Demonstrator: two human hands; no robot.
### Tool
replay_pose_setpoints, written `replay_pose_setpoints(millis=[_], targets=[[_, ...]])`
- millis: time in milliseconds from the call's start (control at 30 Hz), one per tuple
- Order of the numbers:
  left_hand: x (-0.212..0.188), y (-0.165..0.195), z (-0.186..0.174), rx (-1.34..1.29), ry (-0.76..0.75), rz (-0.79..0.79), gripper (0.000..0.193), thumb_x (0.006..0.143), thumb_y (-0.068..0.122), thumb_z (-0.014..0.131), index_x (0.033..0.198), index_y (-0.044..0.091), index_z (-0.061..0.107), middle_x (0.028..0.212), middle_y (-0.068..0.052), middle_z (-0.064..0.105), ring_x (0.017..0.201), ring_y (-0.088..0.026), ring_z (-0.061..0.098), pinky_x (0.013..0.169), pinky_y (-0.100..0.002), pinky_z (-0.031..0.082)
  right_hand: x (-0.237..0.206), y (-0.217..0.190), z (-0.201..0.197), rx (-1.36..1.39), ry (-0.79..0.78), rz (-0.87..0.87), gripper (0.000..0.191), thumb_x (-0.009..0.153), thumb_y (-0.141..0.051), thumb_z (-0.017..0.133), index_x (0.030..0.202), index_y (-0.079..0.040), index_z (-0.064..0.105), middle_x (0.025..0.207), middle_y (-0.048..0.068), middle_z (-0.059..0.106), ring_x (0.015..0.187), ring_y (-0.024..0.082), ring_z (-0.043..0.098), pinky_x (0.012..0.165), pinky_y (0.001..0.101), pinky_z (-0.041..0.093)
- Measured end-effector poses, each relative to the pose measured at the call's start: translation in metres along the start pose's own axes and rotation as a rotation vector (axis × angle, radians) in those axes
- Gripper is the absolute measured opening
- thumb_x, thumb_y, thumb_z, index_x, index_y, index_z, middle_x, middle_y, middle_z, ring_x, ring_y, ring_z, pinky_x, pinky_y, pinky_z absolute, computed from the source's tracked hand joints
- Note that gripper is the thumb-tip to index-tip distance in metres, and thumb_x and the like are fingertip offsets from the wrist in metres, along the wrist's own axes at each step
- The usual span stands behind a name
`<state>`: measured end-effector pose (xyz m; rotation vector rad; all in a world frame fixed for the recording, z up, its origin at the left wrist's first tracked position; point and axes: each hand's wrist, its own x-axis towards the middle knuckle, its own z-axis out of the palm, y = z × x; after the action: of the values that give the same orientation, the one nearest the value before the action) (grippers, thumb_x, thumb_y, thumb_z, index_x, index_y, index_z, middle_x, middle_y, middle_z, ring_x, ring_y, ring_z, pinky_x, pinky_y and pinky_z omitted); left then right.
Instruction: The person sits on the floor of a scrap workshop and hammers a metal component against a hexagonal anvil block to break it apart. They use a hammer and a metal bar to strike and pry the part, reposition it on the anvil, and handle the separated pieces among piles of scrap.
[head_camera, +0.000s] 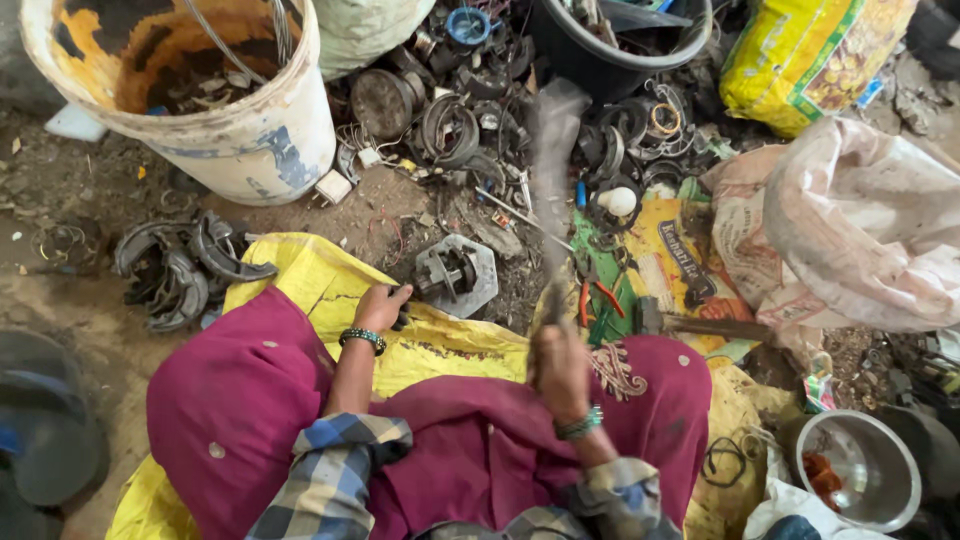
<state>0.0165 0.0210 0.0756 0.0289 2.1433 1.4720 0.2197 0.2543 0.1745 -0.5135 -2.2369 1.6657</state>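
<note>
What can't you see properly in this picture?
- Long grey tool in the right hand, head view: smeared by motion, kind unclear.
- Left hand fingertips: curled at the grey hexagonal metal part; contact unclear.
- Inside the rusty white plastic bucket: top edge cuts it.

my left fingers (385, 300) rest against a grey metal motor part (456, 273) on the yellow sack (310, 275); my right fingers (556, 362) grip a blurred hammer (553, 190) raised above it.
</note>
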Motion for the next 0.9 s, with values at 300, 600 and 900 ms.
replay_pose_setpoints(millis=[300, 600, 900], targets=[[-0.003, 0.003, -0.001, -0.025, -0.015, -0.059, 0.046, 0.098, 0.04, 0.065, 0.085, -0.004, 0.071, 0.067, -0.011, 0.071, 0.05, -0.021, 0.068, 0.049, -0.036, 0.054, -0.019, -0.033, -0.026, 0.605, 0.16, -0.621, 0.038, 0.109, -0.047, 0.058, 0.112, -0.009, 0.058, 0.067, 0.002, 0.053, 0.05, 0.012, 0.052, 0.042, 0.0266, 0.047], [-0.002, -0.002, -0.004, 0.221, 0.119, 0.13, 0.044, 0.097, 0.041, 0.071, 0.092, -0.003, 0.075, 0.071, -0.014, 0.07, 0.056, -0.022, 0.064, 0.054, -0.037, 0.05, -0.032, 0.048, 0.024, -0.156, -0.168, 0.354, 0.031, 0.106, -0.034, 0.049, 0.102, -0.005, 0.057, 0.06, 0.004, 0.055, 0.045, 0.013, 0.051, 0.04, 0.0303, 0.041], [-0.001, -0.011, -0.001, 0.411, 0.286, 0.202, 0.047, 0.091, 0.04, 0.073, 0.117, 0.0, 0.069, 0.106, -0.026, 0.071, 0.099, -0.044, 0.066, 0.084, -0.054, 0.053, 0.076, 0.036, -0.021, -0.504, 0.09, -0.003, 0.034, 0.1, -0.033, 0.065, 0.112, -0.001, 0.061, 0.073, 0.011, 0.065, 0.057, 0.023, 0.06, 0.049, 0.0399, 0.048]])
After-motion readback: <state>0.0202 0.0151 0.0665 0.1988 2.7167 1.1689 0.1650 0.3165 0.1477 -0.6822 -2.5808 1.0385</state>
